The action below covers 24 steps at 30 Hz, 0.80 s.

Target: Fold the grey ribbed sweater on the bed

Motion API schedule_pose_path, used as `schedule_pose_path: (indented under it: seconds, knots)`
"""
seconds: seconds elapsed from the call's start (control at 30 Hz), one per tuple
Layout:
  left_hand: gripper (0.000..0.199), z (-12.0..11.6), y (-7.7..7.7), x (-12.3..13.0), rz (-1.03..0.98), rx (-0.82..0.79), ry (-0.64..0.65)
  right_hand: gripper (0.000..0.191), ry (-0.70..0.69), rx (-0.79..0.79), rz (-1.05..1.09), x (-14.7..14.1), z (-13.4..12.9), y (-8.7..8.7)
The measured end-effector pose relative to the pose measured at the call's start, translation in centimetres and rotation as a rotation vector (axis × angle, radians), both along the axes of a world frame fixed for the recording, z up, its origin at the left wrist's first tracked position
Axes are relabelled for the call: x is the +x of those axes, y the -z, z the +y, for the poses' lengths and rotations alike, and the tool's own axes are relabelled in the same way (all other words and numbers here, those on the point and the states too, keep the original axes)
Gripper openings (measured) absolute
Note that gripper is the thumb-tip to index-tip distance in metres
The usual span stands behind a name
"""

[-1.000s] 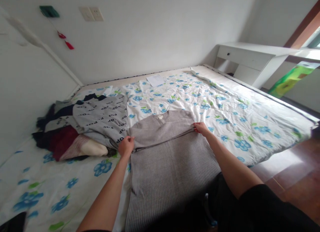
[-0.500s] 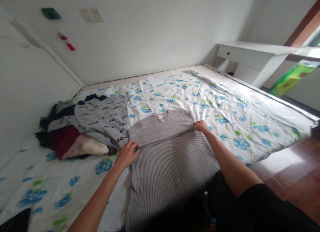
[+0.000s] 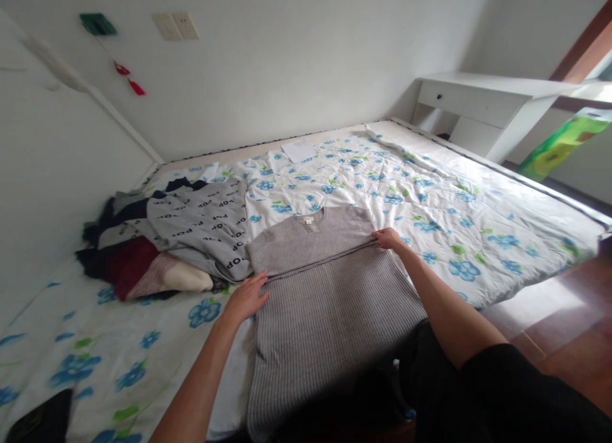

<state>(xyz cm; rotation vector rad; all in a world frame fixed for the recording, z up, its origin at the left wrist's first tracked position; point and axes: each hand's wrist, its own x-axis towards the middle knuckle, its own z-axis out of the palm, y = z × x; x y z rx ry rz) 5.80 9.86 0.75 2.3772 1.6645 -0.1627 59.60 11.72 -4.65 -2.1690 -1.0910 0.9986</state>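
Observation:
A grey ribbed sweater (image 3: 329, 315) lies spread on the bed, its neckline and label facing the wall. Its sleeves are folded across the chest. My left hand (image 3: 247, 296) rests at the sweater's left edge, fingers extended and lying flat by the end of the folded sleeves. At the opposite edge, my right hand (image 3: 388, 238) pinches the folded sleeve. My body in dark clothing covers the sweater's lower right part.
Left of the sweater is a heap of clothes with a grey POP-print garment (image 3: 201, 220) on top. A floral sheet (image 3: 459, 268) covers the bed. White paper (image 3: 299, 151) lies near the wall. A dark object (image 3: 41, 419) sits at lower left; a white desk (image 3: 482, 108) stands far right.
The view has shifted slightly. My left hand's fingers look a little straighter at the sweater's edge. My right hand stays at the sleeve, and the sweater keeps its layout.

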Motion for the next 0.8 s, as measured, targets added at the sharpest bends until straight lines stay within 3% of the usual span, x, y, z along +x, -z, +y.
schedule_pose_path:
  seconds: [0.27,0.53,0.8]
  knots:
    - [0.049,0.3,1.4,-0.8,0.120,0.070,-0.031,0.019,-0.015,-0.029,-0.127,0.2,-0.3,-0.2]
    - [0.055,-1.1,2.8,1.3,0.203,0.060,-0.259,0.014,-0.033,-0.006,-0.113,-0.2,-0.5,0.2]
    - [0.050,-1.5,2.2,0.7,0.252,0.103,-0.315,0.012,-0.037,0.016,-0.220,-0.5,-0.6,0.5]
